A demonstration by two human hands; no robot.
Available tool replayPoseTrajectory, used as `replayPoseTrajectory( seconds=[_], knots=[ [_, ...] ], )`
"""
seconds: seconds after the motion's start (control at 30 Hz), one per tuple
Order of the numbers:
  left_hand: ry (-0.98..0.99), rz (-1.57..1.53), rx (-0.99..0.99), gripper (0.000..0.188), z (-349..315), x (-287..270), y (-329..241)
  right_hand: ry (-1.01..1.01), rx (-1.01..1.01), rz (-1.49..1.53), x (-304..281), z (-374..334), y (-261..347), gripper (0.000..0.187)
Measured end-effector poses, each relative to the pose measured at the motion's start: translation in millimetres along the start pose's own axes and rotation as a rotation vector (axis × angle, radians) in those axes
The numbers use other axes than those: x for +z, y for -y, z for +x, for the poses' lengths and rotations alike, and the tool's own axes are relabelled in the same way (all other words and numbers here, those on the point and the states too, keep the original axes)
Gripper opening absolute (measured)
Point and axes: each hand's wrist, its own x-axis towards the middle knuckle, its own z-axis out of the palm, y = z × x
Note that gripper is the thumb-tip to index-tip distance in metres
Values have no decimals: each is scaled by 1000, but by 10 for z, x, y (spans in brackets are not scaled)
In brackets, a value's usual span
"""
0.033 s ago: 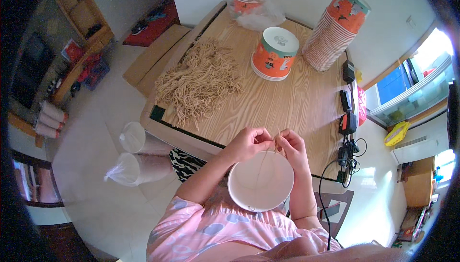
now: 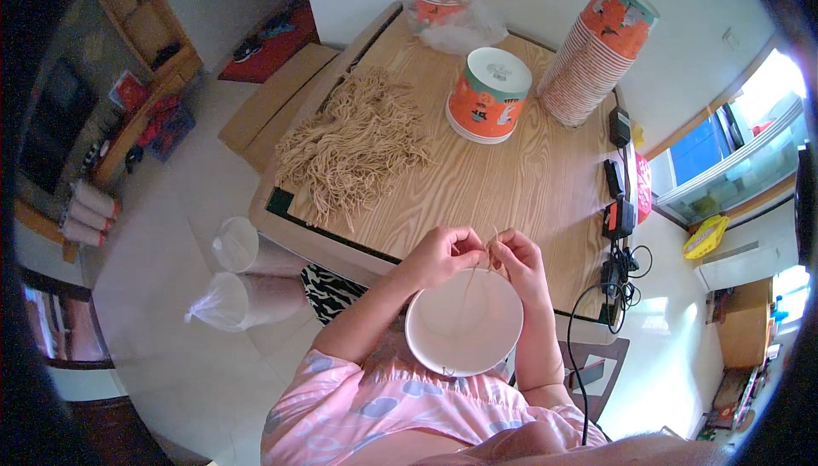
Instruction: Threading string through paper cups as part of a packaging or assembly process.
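Note:
A white-lined paper bucket (image 2: 433,317) is tipped with its mouth toward me, close to my chest at the table's near edge. Thin tan cord (image 2: 468,297) runs across its opening, from a small knot at the near rim to the far rim. There, my left hand (image 2: 453,255) pinches the cord between thumb and fingertips. Close beside it, my right hand (image 2: 518,257) also pinches the cord, and a short end sticks up between the hands. The exact loop is too small to make out. Farther left on the table lies a heap of cut tan cords (image 2: 358,138).
An upturned orange-and-green bucket (image 2: 486,106) stands mid-table, with tall bucket stacks (image 2: 588,66) behind it. Black adapters and cables (image 2: 615,215) line the right edge. On the floor at left are bagged bucket stacks (image 2: 243,300) and a cardboard box (image 2: 277,104).

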Motion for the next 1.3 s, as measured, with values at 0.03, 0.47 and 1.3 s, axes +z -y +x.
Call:
replayPoseTrajectory(
  seconds=[0.03, 0.47, 1.3],
  knots=[
    [1, 0, -1, 10, 0, 4, -1, -1, 0, 0, 6, -2, 2, 8],
    [-8, -120, 61, 8, -27, -21, -16, 46, -38, 13, 30, -28, 4, 9],
    [11, -600, 180, 6, -85, -46, -130, 108, 87, 71, 57, -148, 106, 7]
  ],
)
